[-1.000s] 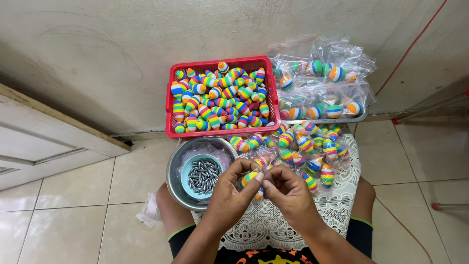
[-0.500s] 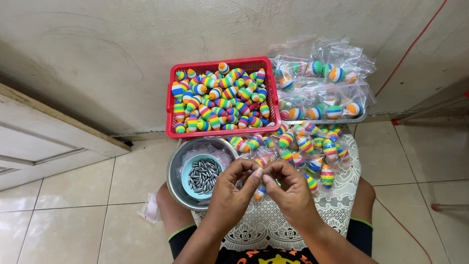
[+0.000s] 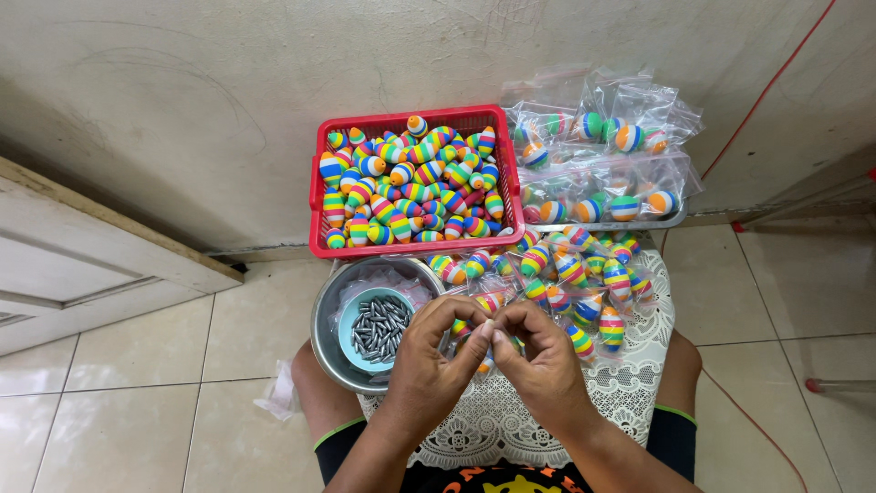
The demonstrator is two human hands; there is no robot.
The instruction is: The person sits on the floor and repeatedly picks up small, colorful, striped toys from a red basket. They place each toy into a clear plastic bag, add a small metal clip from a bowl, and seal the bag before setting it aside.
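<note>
Striped float [image 3: 481, 365], seemingly bagged, pinched between left hand [image 3: 436, 354] and right hand [image 3: 538, 354] fingertips.

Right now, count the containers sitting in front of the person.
4: a red plastic basket of striped floats by the wall, a metal tray of bagged floats beside it, a steel bowl, and a small blue bowl of grey weights inside that.
</note>
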